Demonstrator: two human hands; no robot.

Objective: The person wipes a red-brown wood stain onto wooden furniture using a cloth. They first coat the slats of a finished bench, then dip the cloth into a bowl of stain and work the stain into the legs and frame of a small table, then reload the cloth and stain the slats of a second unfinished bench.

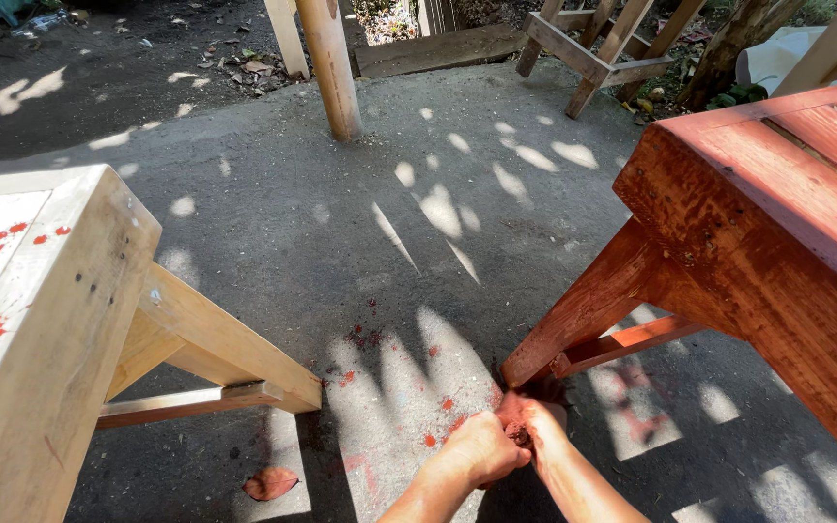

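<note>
While both hands work low near the ground, the concrete floor (273, 232) spreads across the view with patches of sun. On the right stands the red-stained wooden bench (777, 223), its slanted leg (583, 310) reaching down to the floor. On the left is the unpainted wooden bench (41, 320), which carries red splashes on its top. The left hand (481, 447) and the right hand (535, 421) meet just beside the foot of the red leg, fingers curled closed around a small red-soaked rag (515, 433), mostly hidden. Red drops (433, 441) mark the floor nearby, and a dry leaf (270, 482) lies under the pale bench
</note>
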